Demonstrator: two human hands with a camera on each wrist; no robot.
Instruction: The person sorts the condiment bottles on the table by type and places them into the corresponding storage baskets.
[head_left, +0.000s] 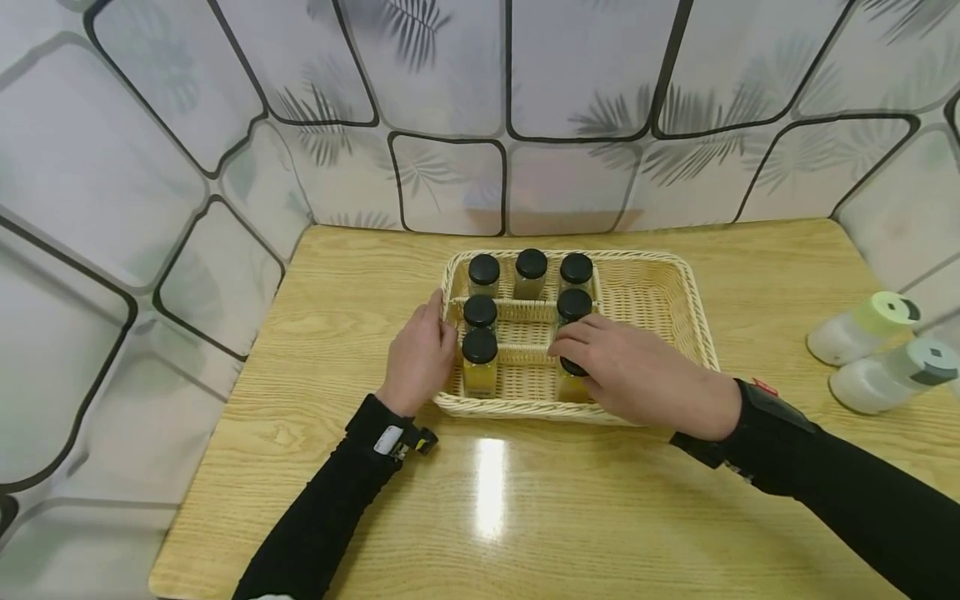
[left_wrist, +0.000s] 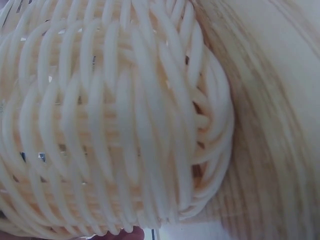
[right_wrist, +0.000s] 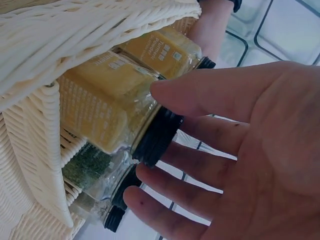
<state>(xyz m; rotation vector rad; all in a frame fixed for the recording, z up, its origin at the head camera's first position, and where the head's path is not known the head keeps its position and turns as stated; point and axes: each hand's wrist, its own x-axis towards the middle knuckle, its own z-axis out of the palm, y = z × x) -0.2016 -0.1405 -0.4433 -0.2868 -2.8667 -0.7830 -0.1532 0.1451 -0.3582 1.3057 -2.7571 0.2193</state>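
A wicker basket (head_left: 701, 333) with dividers holds several glass jars with black lids. My left hand (head_left: 418, 358) grips its left rim; woven wall (left_wrist: 110, 110) fills the left wrist view. At the front, right of the middle, my right hand (head_left: 630, 367) holds a turmeric powder jar (right_wrist: 105, 102) by its top. The thumb lies against the glass just below the lid, and fingers pass behind the lid. Another turmeric jar (head_left: 480, 367) stands at the front left. Beside the held jar is a jar of green herbs (right_wrist: 87, 165).
Three jars, one of them a middle jar (head_left: 530, 275), line the back row. The basket's right compartment (head_left: 641, 292) shows bare weave. Two white bottles (head_left: 862, 329) stand at the table's right. Patterned cloth (head_left: 570, 183) hangs behind the wooden table (head_left: 337, 283).
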